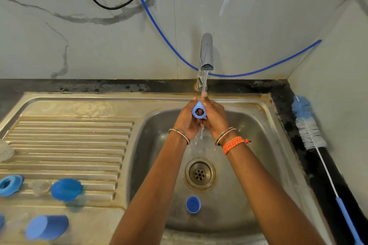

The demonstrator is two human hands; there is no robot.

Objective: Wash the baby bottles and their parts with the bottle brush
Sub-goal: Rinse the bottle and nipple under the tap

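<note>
Under the running tap (206,51) my left hand (186,119) and my right hand (215,117) together hold a blue bottle ring (196,108), its hole facing me. Water runs over it and falls into the steel sink (249,145). A blue cap (193,204) lies in the basin near the front. On the drainboard (69,141) at left lie a blue ring (10,185), a clear teat (39,186), a blue lid (66,189) and a blue cap on its side (46,226). The bottle brush (310,125), blue and white bristles with a blue handle, rests on the right counter.
A blue hose (159,26) loops along the marble wall behind the tap, with black and pale cables above. A clear object (5,151) sits at the drainboard's far left edge. The drain (200,173) is in the basin's middle. The side wall stands close on the right.
</note>
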